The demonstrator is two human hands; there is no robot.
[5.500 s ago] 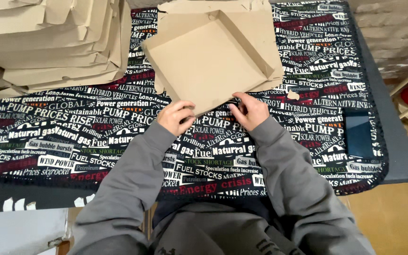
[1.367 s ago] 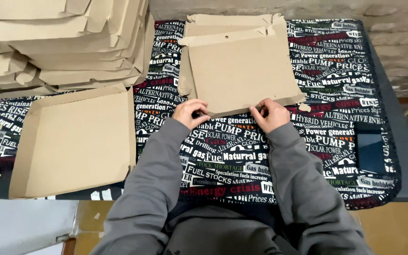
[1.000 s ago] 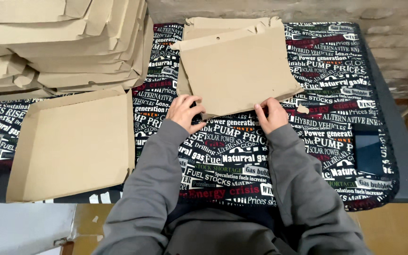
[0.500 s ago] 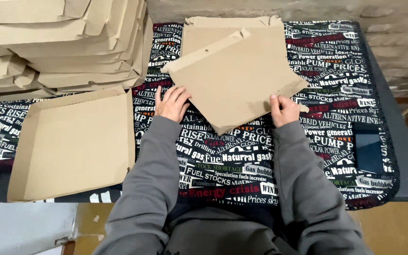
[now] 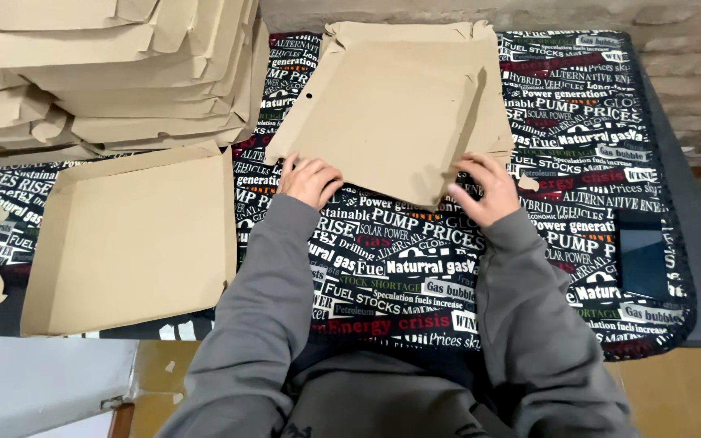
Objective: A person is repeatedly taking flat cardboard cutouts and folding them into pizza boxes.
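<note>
Cardboard is pinched in both sets of fingers: the left hand clamps the near-left edge of a flat brown box blank, and the right hand grips its near-right corner beside a raised flap. The blank lies tilted on the counter ahead of the person, over another blank. Folding looks to be just starting; the next move likely calls for lifting the side flaps along their creases. A finished tray sits at the left, flat stock stacked behind it. Printed black cloth covers the counter; a rough wall rises beyond.
</note>
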